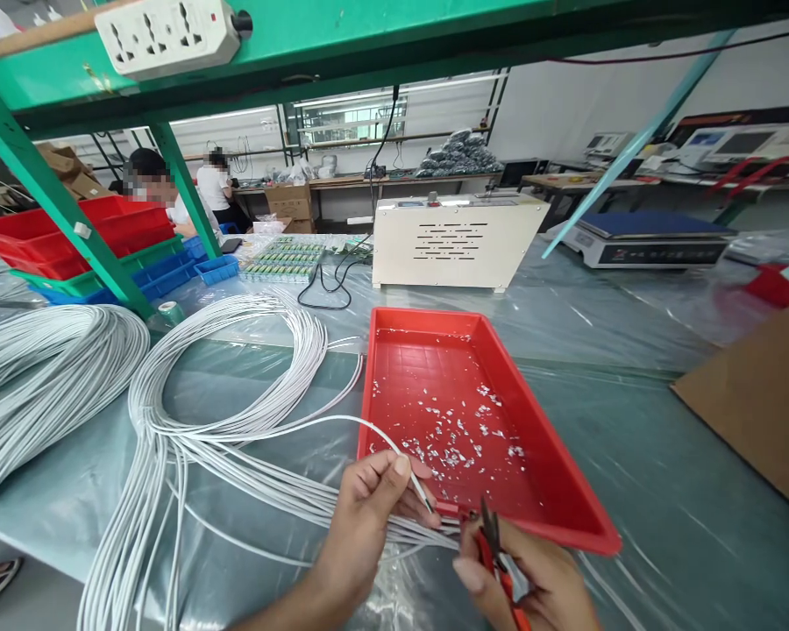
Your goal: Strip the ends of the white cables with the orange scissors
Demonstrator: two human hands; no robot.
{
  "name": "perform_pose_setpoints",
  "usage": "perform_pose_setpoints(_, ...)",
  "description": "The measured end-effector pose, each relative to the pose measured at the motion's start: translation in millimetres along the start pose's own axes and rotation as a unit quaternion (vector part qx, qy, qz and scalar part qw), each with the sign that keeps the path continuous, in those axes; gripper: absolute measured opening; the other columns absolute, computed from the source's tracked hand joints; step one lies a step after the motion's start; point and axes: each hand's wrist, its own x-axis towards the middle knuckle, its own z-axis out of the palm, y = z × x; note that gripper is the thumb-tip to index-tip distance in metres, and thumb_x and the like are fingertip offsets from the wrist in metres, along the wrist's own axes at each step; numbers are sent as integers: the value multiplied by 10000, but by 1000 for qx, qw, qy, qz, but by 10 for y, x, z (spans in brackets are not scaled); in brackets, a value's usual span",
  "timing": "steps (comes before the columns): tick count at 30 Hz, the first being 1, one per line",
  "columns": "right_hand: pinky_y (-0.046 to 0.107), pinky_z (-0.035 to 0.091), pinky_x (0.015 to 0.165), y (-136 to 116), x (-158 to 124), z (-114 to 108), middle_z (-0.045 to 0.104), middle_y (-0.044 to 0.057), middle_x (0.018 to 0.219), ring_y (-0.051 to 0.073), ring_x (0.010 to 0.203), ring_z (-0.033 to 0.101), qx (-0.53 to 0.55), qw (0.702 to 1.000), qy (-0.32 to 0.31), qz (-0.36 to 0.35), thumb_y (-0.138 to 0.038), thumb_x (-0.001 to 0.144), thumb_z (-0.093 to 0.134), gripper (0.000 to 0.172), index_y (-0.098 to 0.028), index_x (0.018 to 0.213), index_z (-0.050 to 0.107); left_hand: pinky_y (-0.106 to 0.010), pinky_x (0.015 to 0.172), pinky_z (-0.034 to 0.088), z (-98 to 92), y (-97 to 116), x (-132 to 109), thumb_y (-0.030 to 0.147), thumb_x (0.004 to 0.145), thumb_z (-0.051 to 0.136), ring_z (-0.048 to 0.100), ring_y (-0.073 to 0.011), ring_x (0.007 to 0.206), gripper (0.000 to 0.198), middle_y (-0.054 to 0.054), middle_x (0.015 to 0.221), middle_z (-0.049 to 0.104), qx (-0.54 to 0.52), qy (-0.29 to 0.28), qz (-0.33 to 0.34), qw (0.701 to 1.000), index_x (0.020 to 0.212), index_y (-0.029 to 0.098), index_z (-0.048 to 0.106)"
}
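Observation:
Between thumb and fingers, my left hand (pixel 374 499) pinches a white cable (pixel 342 421) close to its dark-tipped end, over the near edge of a red tray (pixel 427 394). That cable runs back to a coiled bundle of white cables (pixel 237 421) on the left. My right hand (pixel 532 570) is closed round red-handled cutting pliers (pixel 493 552), whose dark jaws point up beside the tray's near edge. A small gap lies between the pliers and the cable end. Small white and silvery scraps are scattered in the tray.
A second cable coil (pixel 46 368) lies at far left. Behind the tray stand a cream metal box (pixel 453 241) and a blue-topped scale (pixel 650 237). A green frame (pixel 105 237) crosses the left side, near stacked bins (pixel 72 237). Cardboard (pixel 756 394) stands at right. Two people sit farther back.

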Motion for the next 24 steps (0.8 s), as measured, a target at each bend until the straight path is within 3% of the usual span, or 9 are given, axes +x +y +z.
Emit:
perform_pose_setpoints(4, 178, 378, 413, 1, 74, -57, 500, -38, 497, 91, 413, 449, -46, 999, 25, -9, -244, 735, 558, 125, -181, 628, 541, -202, 556, 424, 21, 9, -36, 281, 795, 554, 570, -110, 506, 200, -25, 580, 635, 72, 19, 54, 996, 783, 122, 675)
perform_pose_setpoints(8, 180, 452, 463, 34, 106, -74, 594, -10, 576, 111, 466, 546, -31, 999, 26, -14, -198, 723, 574, 31, -168, 732, 575, -215, 597, 437, 38, 5, -68, 284, 790, 556, 584, -129, 561, 201, -33, 611, 650, 104, 26, 64, 992, 772, 128, 681)
perform_pose_setpoints(12, 194, 489, 533, 43, 131, -83, 647, 20, 653, 131, 542, 606, -31, 999, 25, -27, -170, 714, 586, 73, -163, 779, 617, -217, 611, 428, 28, -1, -73, 277, 801, 540, 583, -143, 615, 205, -37, 639, 647, 132, 27, 80, 988, 789, 130, 682)
perform_pose_setpoints(24, 229, 444, 526, 38, 154, -144, 608, 12, 582, 144, 525, 551, -109, 991, -65, -41, -130, 700, 523, 117, -185, 701, 626, -226, 604, 403, 23, -16, -76, 287, 829, 489, 534, -148, 629, 254, -37, 647, 594, 203, -9, 79, 976, 774, 133, 684)
